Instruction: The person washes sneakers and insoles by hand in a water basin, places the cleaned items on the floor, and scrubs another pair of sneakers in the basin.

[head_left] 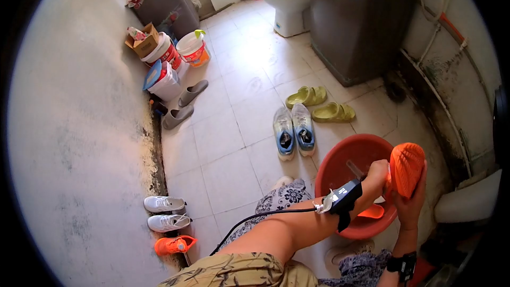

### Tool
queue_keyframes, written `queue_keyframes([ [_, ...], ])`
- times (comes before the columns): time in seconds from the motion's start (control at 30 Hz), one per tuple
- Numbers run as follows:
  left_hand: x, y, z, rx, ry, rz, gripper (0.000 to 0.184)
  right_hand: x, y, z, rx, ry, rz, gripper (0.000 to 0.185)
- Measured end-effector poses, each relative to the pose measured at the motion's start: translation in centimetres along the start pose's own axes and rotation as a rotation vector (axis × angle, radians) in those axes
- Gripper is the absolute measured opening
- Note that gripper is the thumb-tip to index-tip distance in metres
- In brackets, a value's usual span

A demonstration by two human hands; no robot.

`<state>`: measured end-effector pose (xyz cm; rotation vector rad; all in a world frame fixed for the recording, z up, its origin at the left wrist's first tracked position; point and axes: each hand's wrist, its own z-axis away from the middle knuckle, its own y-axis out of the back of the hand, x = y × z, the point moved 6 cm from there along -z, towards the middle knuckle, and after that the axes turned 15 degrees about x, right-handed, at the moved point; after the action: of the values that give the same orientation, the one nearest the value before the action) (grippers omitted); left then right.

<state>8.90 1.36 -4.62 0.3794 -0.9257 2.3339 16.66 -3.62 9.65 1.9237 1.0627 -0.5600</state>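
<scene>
Over the right side of a red basin (pixel 334 154), my right hand (pixel 409 210) grips a bright orange shoe (pixel 407 167) from below and behind, its ribbed orange surface facing up. My left hand (pixel 377 176) is closed in a fist against the shoe's left side. A bit of white shows beside those fingers, but what they hold is hidden. Inside the basin lie another orange piece (pixel 373 211), partly covered by my arm, and a clear, narrow object (pixel 354 168).
Blue-white sneakers (pixel 294 130) and green clogs (pixel 333 112) stand beyond the basin. White shoes (pixel 166 212) and an orange shoe (pixel 174 245) line the left wall, with grey slippers (pixel 178 117) and buckets (pixel 193 49) farther up. A dark appliance (pixel 361 26) and toilet (pixel 287 10) stand behind.
</scene>
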Motion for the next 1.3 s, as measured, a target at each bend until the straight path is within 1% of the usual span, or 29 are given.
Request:
queue_keyframes([
  [0.07,0.0,1.4,0.1,0.025,-0.019,-0.194,0.034,0.1,-0.1,-0.1,-0.07,-0.041,-0.157,0.082],
  [0.1,3.4,2.2,5.2,0.035,-0.041,-0.399,0.045,1.3,-0.5,0.1,-0.006,-0.128,-0.226,0.083],
  [0.13,4.9,2.2,7.3,-0.022,0.02,-0.492,0.057,2.7,-0.7,0.6,0.078,-0.218,-0.27,0.083],
  [0.17,6.4,1.8,9.5,0.08,0.018,-0.508,0.064,4.7,-0.5,1.1,0.096,-0.362,-0.319,0.079],
  [0.2,3.9,1.5,5.4,-0.04,0.059,-0.161,0.066,5.2,-0.3,0.9,0.138,-0.369,-0.337,0.076],
  [0.23,0.5,2.0,-0.3,-0.094,0.229,-0.007,0.069,5.6,0.2,0.9,0.182,-0.449,-0.275,0.07],
  [0.27,2.8,2.0,2.4,0.045,0.234,-0.167,0.068,6.8,-0.3,0.4,0.254,-0.455,-0.362,0.063],
  [0.3,3.1,1.2,3.3,-0.04,0.213,-0.18,0.063,6.7,0.1,-0.2,0.308,-0.485,-0.394,0.056],
  [0.33,2.8,1.3,2.7,-0.041,0.167,-0.315,0.059,6.2,0.1,-0.5,0.343,-0.581,-0.545,0.052],
  [0.4,1.4,0.0,4.3,-0.355,0.044,-0.473,0.058,6.1,0.6,0.3,0.427,-0.797,-0.671,0.048],
  [0.43,2.6,-0.3,5.6,-0.376,-0.188,-0.599,0.044,6.1,0.5,-0.3,0.428,-0.792,-0.676,0.048],
  [0.47,2.8,-1.1,7.8,-0.437,-0.467,-0.562,0.039,6.5,0.1,-0.3,0.419,-0.856,-0.732,0.049],
  [0.5,2.8,-0.7,7.6,-0.422,-0.535,-0.668,0.038,6.7,-0.3,-0.1,0.409,-0.92,-0.788,0.049],
  [0.53,2.4,-0.3,7.2,-0.404,-0.596,-0.77,0.036,6.7,-0.3,-0.1,0.41,-0.924,-0.784,0.049],
  [0.57,1.4,-0.1,6.4,-0.4,-0.584,-0.772,0.036,6.3,-0.3,-0.1,0.396,-0.882,-0.764,0.049],
  [0.6,0.9,0.1,5.0,-0.354,-0.636,-0.646,0.036,5.9,-0.3,-0.2,0.383,-0.841,-0.745,0.05],
  [0.63,1.3,-0.1,4.7,-0.307,-0.685,-0.526,0.036,5.5,-0.2,-0.2,0.387,-0.854,-0.743,0.05],
  [0.67,1.6,0.3,4.2,-0.241,-0.733,-0.57,0.042,4.7,-0.1,-0.5,0.337,-0.809,-0.681,0.052],
  [0.7,2.3,0.3,3.9,-0.215,-0.707,-0.515,0.043,4.3,-0.3,-0.6,0.285,-0.765,-0.619,0.053],
  [0.73,3.0,-0.1,4.0,-0.194,-0.682,-0.46,0.045,4.0,-0.3,-0.8,0.261,-0.651,-0.504,0.059],
  [0.8,3.9,-1.1,4.5,-0.17,-0.649,-0.277,0.046,3.3,-0.7,-1.1,0.293,-0.551,-0.337,0.063],
  [0.87,4.2,-1.4,4.5,-0.217,-0.599,-0.346,0.044,3.5,-0.7,-1.0,0.317,-0.602,-0.35,0.067],
  [0.93,4.2,-1.9,5.2,-0.219,-0.463,-0.317,0.042,3.9,-0.5,-1.0,0.328,-0.587,-0.302,0.071],
  [0.97,4.0,-2.0,4.9,-0.252,-0.473,-0.338,0.041,4.3,-0.4,-0.8,0.327,-0.594,-0.213,0.075],
  [1.0,4.0,-2.2,5.2,-0.253,-0.469,-0.343,0.041,4.3,-0.3,-0.8,0.331,-0.599,-0.212,0.075],
  [1.1,3.5,-2.2,5.2,-0.204,-0.364,-0.318,0.039,4.3,-0.1,-0.9,0.361,-0.587,-0.25,0.076],
  [1.17,3.1,-2.3,4.7,-0.249,-0.328,-0.245,0.038,4.5,0.1,-0.8,0.365,-0.601,-0.086,0.077],
  [1.27,2.9,-2.3,5.2,-0.257,-0.285,-0.241,0.038,4.5,0.3,-0.7,0.354,-0.606,0.025,0.078],
  [1.3,3.0,-2.4,4.8,-0.27,-0.315,-0.263,0.037,4.3,0.4,-0.8,0.355,-0.576,0.092,0.078],
])
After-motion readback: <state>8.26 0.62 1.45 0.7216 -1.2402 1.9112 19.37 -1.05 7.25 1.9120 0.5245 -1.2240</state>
